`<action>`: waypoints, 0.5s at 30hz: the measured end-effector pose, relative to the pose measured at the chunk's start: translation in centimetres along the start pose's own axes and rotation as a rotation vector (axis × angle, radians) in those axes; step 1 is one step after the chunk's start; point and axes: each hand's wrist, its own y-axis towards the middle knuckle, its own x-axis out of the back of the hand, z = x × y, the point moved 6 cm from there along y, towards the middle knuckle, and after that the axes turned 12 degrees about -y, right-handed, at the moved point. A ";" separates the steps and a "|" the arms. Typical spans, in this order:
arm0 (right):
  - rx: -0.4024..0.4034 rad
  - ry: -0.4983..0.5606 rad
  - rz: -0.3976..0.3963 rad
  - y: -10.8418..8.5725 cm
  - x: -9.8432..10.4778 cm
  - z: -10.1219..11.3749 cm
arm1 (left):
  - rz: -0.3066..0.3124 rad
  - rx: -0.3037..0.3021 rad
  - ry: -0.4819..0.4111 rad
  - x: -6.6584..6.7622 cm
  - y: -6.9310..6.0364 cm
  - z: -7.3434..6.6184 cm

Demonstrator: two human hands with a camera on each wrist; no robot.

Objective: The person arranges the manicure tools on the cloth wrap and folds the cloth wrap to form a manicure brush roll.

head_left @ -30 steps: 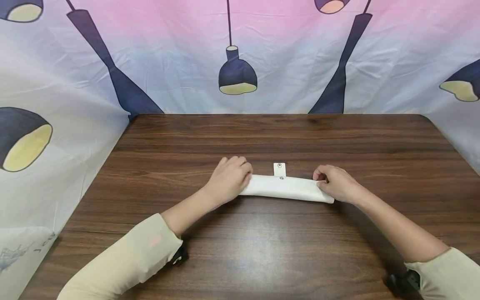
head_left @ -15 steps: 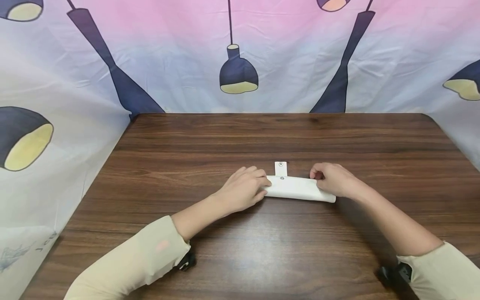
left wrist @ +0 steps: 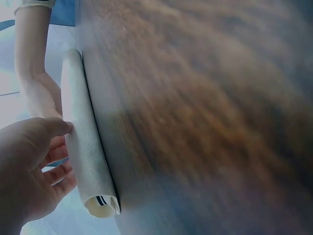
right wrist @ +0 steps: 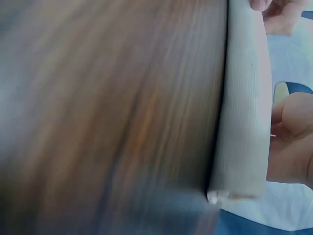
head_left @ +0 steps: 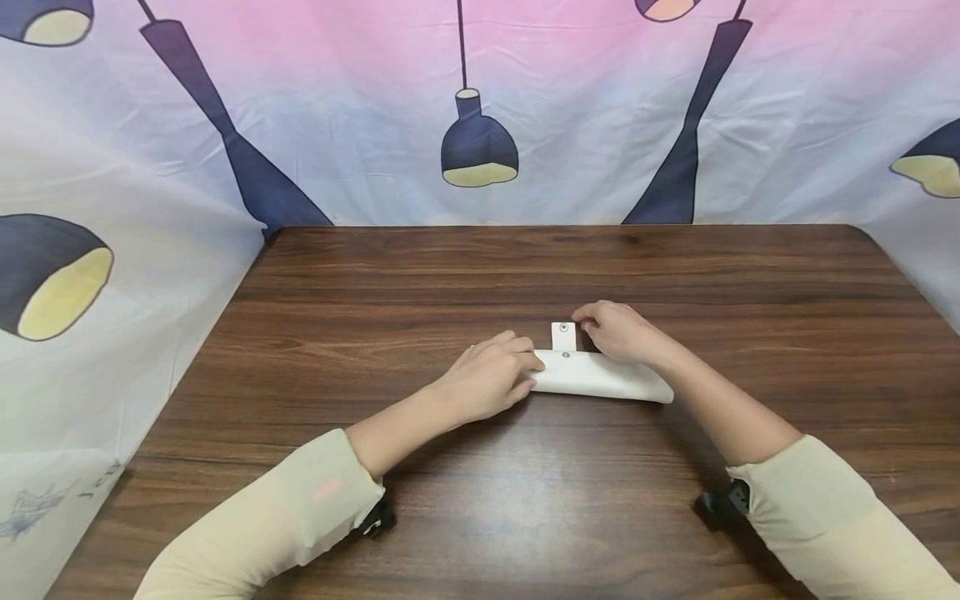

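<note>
A white rolled-up case (head_left: 600, 377) lies on the table, with a short strap (head_left: 563, 337) bearing a metal snap sticking out from its far side. A second snap sits on the roll just below the strap. My left hand (head_left: 491, 371) rests on the roll's left part; in the left wrist view the thumb and fingertips touch its upper side, and the roll's hollow end (left wrist: 101, 206) shows dark stripes inside. My right hand (head_left: 618, 333) is over the far edge, fingertips beside the strap's right edge. Whether they touch the strap I cannot tell.
The dark wood-grain table (head_left: 450, 275) carries the case. Behind it and at the sides hangs a cloth backdrop (head_left: 360, 117) printed with lamps. Black devices (head_left: 723, 504) sit at both sleeve cuffs.
My left hand has slid right along the roll from its left end. My right hand has left the roll's right end and moved left to beside the strap.
</note>
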 end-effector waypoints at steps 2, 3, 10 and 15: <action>-0.008 0.003 0.004 0.3 -0.1 0.2 | 0.001 0.001 0.002 0.0 0.0 -0.1; -0.011 0.007 0.002 0.4 -0.1 0.3 | 0.002 0.001 0.004 0.0 0.0 -0.1; -0.037 0.090 -0.078 0.2 0.5 0.4 | -0.002 -0.001 -0.002 0.0 0.1 0.0; 0.016 0.107 -0.137 -0.4 1.0 0.6 | -0.005 -0.007 -0.003 0.0 0.1 0.0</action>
